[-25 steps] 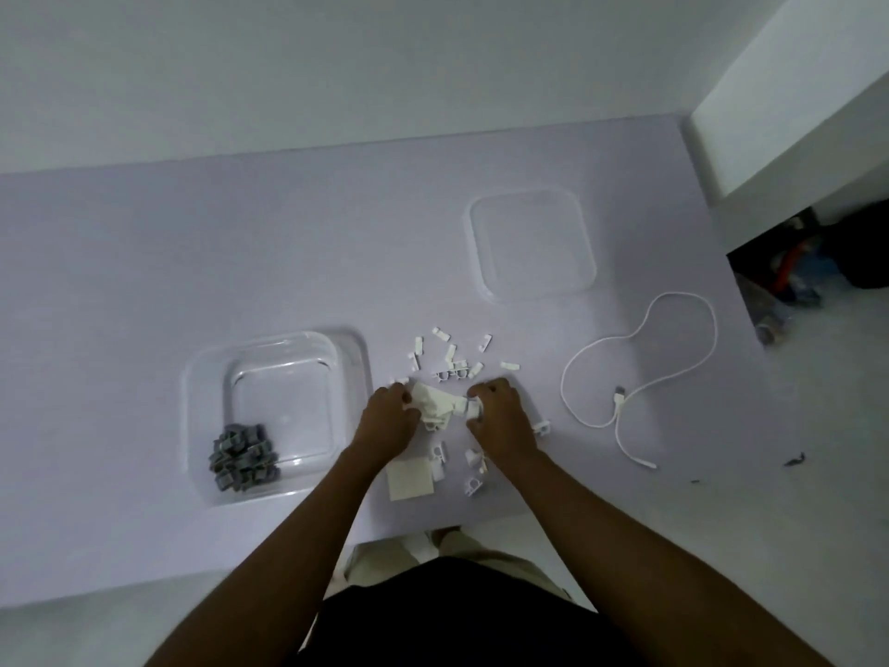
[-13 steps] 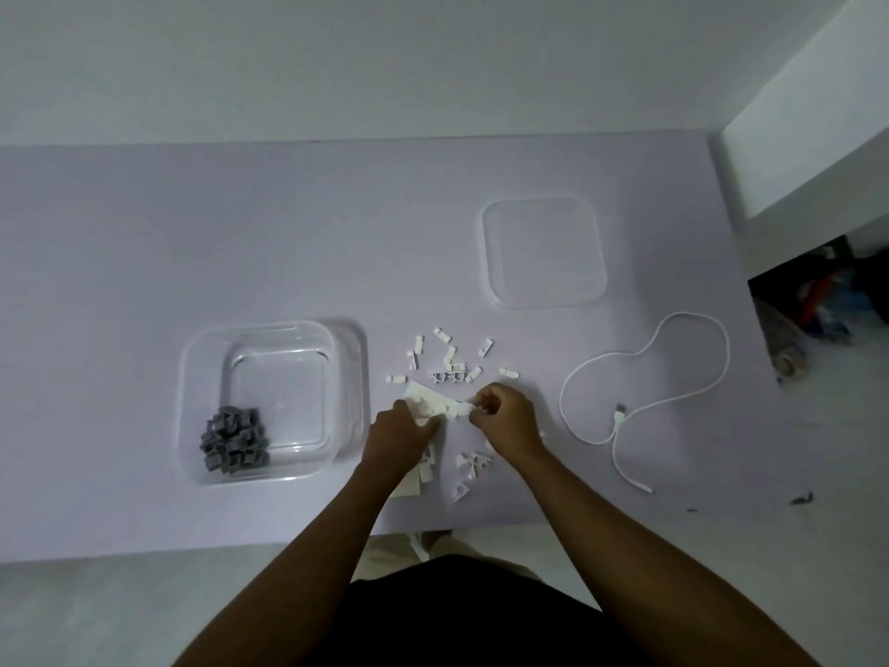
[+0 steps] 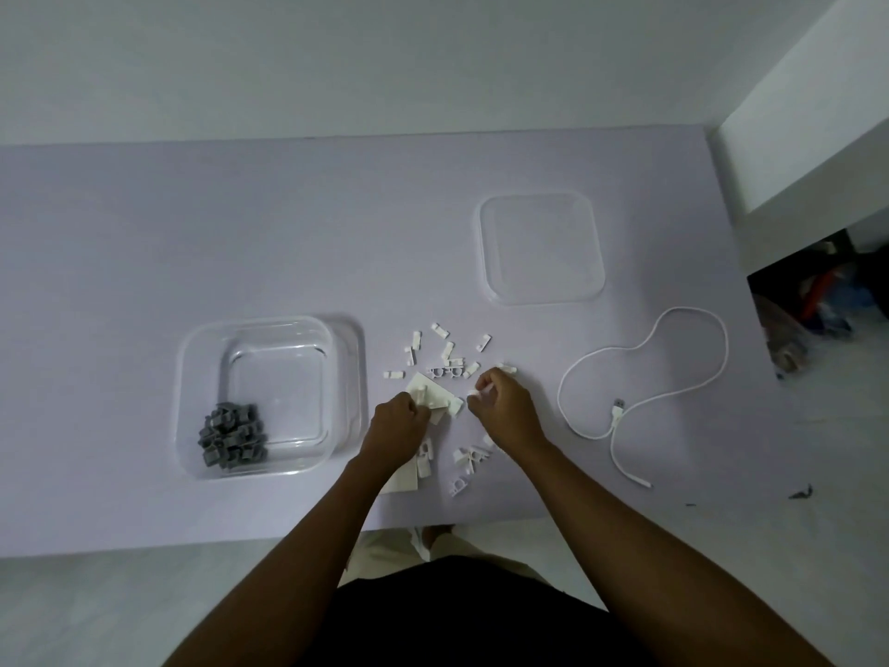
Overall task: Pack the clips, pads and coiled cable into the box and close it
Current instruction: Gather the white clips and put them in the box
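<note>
Head view: a pale lavender table (image 3: 192, 233) carries all task items. The clear box (image 3: 274, 382) stands open at the near left; a heap of gray clips (image 3: 233, 438) lies in its near-left corner. The clear lid (image 3: 541, 250) lies flat at the far right, well apart from the box. The white cable (image 3: 644, 387) lies in a loose loop on the table to the right of both hands, not in the box, with one plug inside the loop. Small white clips (image 3: 447, 351) are scattered between the box and the cable. A white pad (image 3: 433, 387) lies among them, and a second pad (image 3: 401, 479) sits near the table's front edge, partly under the left forearm. The left hand (image 3: 394, 428) has curled fingers with the tips against the first pad; whether it pinches the pad cannot be determined. The right hand (image 3: 505, 411) pinches a single white clip (image 3: 485, 390) between thumb and fingertips, just right of the pad.
</note>
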The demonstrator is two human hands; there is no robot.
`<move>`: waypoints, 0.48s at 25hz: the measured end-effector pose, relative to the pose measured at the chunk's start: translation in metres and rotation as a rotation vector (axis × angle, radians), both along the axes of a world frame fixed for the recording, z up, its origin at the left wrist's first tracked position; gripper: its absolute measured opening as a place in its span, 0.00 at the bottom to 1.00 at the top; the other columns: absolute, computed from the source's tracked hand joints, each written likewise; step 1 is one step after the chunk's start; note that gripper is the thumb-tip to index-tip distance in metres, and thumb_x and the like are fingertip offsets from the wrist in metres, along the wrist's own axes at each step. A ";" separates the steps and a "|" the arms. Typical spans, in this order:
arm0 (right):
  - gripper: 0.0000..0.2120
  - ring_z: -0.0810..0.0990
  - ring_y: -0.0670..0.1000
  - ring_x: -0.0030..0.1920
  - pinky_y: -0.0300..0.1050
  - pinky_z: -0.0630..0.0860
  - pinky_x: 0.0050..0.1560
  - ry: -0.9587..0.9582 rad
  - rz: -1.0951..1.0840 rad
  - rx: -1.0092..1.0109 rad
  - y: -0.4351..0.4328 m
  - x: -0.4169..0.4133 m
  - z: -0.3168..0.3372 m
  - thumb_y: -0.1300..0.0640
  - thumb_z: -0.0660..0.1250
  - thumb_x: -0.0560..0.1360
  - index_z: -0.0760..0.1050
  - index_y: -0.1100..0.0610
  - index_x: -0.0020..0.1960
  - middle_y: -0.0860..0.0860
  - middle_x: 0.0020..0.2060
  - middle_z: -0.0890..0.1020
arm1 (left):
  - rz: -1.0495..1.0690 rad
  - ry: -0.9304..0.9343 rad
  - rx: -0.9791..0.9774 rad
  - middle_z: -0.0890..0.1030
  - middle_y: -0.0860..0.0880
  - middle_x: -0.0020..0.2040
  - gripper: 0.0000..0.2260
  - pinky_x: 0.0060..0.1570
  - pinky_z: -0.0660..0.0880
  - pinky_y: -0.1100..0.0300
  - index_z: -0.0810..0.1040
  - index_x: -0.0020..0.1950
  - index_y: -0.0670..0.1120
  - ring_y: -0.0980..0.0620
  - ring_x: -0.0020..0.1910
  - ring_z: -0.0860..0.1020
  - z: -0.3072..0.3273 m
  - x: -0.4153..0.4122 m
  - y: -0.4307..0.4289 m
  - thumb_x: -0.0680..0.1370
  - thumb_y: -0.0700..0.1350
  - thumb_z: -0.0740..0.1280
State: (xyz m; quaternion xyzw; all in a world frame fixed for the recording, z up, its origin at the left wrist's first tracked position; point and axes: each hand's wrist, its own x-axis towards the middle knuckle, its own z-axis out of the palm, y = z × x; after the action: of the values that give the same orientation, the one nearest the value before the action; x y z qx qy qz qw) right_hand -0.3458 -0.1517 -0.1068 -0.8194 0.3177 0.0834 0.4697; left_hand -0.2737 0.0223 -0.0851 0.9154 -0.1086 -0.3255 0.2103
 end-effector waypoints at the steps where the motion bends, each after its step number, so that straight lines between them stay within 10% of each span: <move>1: 0.11 0.77 0.51 0.42 0.45 0.74 0.43 0.010 0.082 -0.054 0.001 0.001 -0.002 0.56 0.74 0.71 0.76 0.54 0.52 0.51 0.44 0.78 | 0.021 0.011 -0.030 0.77 0.47 0.38 0.10 0.31 0.70 0.59 0.71 0.43 0.44 0.49 0.35 0.75 0.001 0.000 -0.001 0.80 0.48 0.61; 8: 0.09 0.81 0.52 0.44 0.45 0.77 0.48 0.003 -0.003 -0.098 -0.011 0.001 -0.003 0.61 0.71 0.72 0.80 0.57 0.53 0.53 0.45 0.84 | -0.325 -0.145 0.002 0.82 0.45 0.51 0.17 0.41 0.70 0.59 0.69 0.65 0.46 0.44 0.48 0.81 0.003 -0.002 -0.030 0.80 0.53 0.63; 12: 0.08 0.68 0.46 0.29 0.39 0.62 0.29 -0.104 -0.713 0.811 -0.031 -0.009 0.021 0.62 0.64 0.76 0.82 0.59 0.49 0.50 0.33 0.75 | -0.383 -0.108 0.089 0.81 0.40 0.56 0.21 0.47 0.75 0.51 0.64 0.71 0.42 0.39 0.54 0.81 -0.007 -0.003 -0.045 0.81 0.49 0.61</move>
State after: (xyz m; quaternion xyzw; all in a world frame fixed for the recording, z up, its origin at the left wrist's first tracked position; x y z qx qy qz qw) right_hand -0.3551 -0.1828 -0.0858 -0.4171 0.4946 -0.0061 0.7625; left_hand -0.2771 -0.0232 -0.0923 0.9026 -0.2774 -0.3143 0.0978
